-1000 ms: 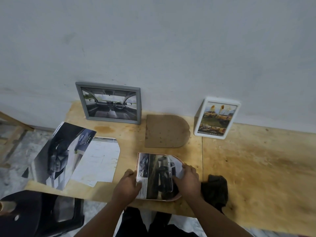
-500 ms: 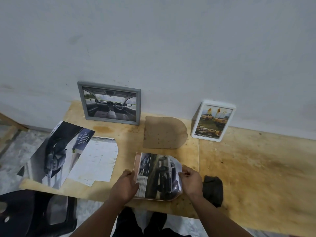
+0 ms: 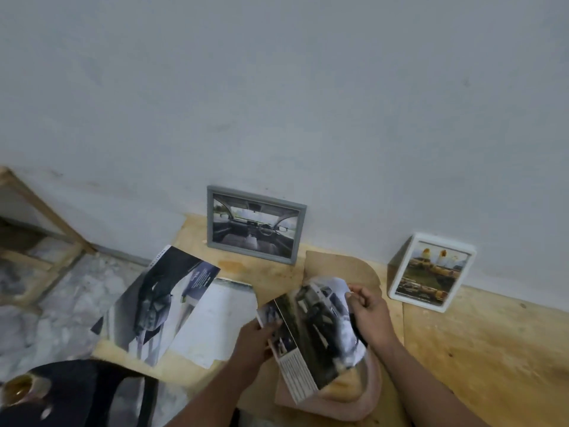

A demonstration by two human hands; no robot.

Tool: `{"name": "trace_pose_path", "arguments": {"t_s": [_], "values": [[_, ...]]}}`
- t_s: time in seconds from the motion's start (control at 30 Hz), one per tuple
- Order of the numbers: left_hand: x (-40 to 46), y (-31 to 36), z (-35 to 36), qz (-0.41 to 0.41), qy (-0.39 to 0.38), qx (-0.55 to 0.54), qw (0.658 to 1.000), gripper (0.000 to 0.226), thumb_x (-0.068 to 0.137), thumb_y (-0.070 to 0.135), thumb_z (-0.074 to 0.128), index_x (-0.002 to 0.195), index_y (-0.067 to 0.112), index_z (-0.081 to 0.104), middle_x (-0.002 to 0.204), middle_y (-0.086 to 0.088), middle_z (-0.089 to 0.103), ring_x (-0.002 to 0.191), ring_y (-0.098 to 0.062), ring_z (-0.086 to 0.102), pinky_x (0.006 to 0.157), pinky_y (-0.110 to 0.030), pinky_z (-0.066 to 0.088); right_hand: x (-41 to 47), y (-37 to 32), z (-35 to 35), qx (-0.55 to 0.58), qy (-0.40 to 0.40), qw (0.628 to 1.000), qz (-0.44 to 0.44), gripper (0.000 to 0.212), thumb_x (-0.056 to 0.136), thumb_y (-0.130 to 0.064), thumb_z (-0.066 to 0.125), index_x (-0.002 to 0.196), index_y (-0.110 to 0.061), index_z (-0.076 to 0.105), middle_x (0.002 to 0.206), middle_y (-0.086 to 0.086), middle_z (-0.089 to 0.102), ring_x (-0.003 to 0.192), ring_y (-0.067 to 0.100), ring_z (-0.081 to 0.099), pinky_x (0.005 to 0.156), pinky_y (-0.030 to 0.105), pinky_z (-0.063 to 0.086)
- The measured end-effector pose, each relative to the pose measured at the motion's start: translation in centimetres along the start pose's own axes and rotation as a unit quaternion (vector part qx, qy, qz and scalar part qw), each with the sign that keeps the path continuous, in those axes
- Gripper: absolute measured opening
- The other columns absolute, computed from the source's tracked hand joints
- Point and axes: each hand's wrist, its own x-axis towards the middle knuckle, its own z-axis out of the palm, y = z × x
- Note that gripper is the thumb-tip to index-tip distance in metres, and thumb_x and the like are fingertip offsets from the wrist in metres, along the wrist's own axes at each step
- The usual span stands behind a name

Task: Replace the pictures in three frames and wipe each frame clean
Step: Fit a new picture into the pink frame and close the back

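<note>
Here, at the table's (image 3: 492, 349) near edge, the left hand (image 3: 254, 335) and right hand (image 3: 368, 314) are each pinching a side of the car picture (image 3: 314, 322), lifting it above the pink frame (image 3: 354, 399). Farther back, the grey frame (image 3: 257, 224) and white frame (image 3: 431, 271) are leaning against the wall along the far edge.

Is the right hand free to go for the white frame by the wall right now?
Probably not yet. The right hand pinches the car picture, which the left hand also holds over the pink frame. The path to the white frame looks open once it lets go.
</note>
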Motion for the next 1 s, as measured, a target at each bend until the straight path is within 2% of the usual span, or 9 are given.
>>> {"name": "trace_pose_path", "arguments": {"t_s": [0.07,0.23,0.37,0.47,0.67,0.77,0.83,0.93,1.0], "values": [[0.3,1.7,-2.5,0.021,0.045,-0.062,0.997,0.017,0.098,0.014,0.066,0.112,0.005,0.070,0.095,-0.015,0.079,0.085,-0.033,0.075,0.075,-0.042,0.059,0.8,-2.7,3.9,0.025,-0.027,0.999,0.006,0.018,0.100,-0.013,0.063,0.110,-0.024,0.072,0.096,-0.001,0.078,0.091,0.018,0.075,0.073,0.023,0.060],[1.9,5.6,-13.0,0.028,0.173,-0.158,0.972,0.011,0.098,0.014,0.067,0.109,0.012,0.069,0.103,-0.017,0.073,0.093,-0.034,0.068,0.084,-0.048,0.055,1.1,-6.6,15.4,0.007,-0.168,0.985,0.029,0.036,0.098,-0.004,0.063,0.125,-0.027,0.063,0.109,0.009,0.073,0.095,0.025,0.074,0.064,0.028,0.060],[2.7,6.6,-21.5,0.083,0.285,-0.077,0.952,0.015,0.088,0.011,0.075,0.100,0.012,0.065,0.089,-0.010,0.068,0.086,-0.030,0.063,0.067,-0.033,0.049,2.7,-6.6,26.2,-0.124,-0.221,0.967,-0.008,0.046,0.092,0.002,0.063,0.130,-0.024,0.058,0.103,0.006,0.071,0.083,0.021,0.072,0.060,0.029,0.058],[4.2,5.7,-27.7,0.075,0.360,-0.024,0.930,0.030,0.088,0.005,0.074,0.115,0.007,0.061,0.099,-0.015,0.069,0.085,-0.029,0.066,0.061,-0.027,0.050,3.7,-5.3,33.5,-0.176,-0.236,0.955,-0.018,0.050,0.085,-0.001,0.067,0.130,-0.022,0.063,0.117,0.007,0.070,0.098,0.028,0.069,0.082,0.047,0.061],[6.2,2.2,-34.6,0.029,0.339,0.132,0.931,0.064,0.082,0.028,0.085,0.137,0.020,0.053,0.113,-0.010,0.072,0.100,-0.031,0.071,0.087,-0.048,0.058,3.3,-2.8,39.5,-0.194,-0.245,0.949,0.042,0.042,0.094,-0.021,0.070,0.134,-0.031,0.062,0.125,-0.004,0.068,0.112,0.021,0.064,0.099,0.038,0.054],[6.5,0.9,-35.3,0.034,0.371,0.397,0.839,0.070,0.088,0.057,0.067,0.141,0.013,0.051,0.127,-0.024,0.057,0.112,-0.049,0.056,0.085,-0.058,0.050,3.2,-1.2,38.1,-0.262,-0.212,0.941,0.008,0.050,0.095,-0.032,0.069,0.142,-0.033,0.054,0.135,-0.005,0.062,0.115,0.017,0.060,0.099,0.033,0.051],[6.8,0.5,-35.2,0.083,0.335,0.539,0.768,0.069,0.086,0.058,0.061,0.142,0.018,0.052,0.134,-0.021,0.054,0.117,-0.048,0.052,0.086,-0.060,0.051,3.6,-0.2,36.4,-0.348,-0.159,0.923,-0.029,0.058,0.095,-0.043,0.064,0.149,-0.033,0.044,0.147,-0.003,0.052,0.127,0.020,0.053,0.105,0.037,0.048],[7.9,0.1,-34.7,0.122,0.214,0.648,0.721,0.070,0.085,0.055,0.067,0.148,0.034,0.046,0.157,-0.011,0.042,0.145,-0.040,0.038,0.103,-0.064,0.043,4.5,0.9,33.4,-0.495,-0.164,0.853,-0.028,0.094,0.085,-0.061,0.066,0.160,-0.034,0.016,0.162,0.003,0.027,0.146,0.030,0.030,0.112,0.051,0.036],[8.6,-0.4,-34.5,0.141,0.158,0.681,0.701,0.072,0.079,0.057,0.067,0.145,0.035,0.051,0.157,-0.010,0.046,0.143,-0.042,0.042,0.102,-0.066,0.045,4.8,1.3,31.9,-0.552,-0.196,0.810,-0.011,0.115,0.076,-0.070,0.070,0.161,-0.033,0.002,0.167,0.004,0.015,0.152,0.033,0.018,0.116,0.057,0.026]]}}
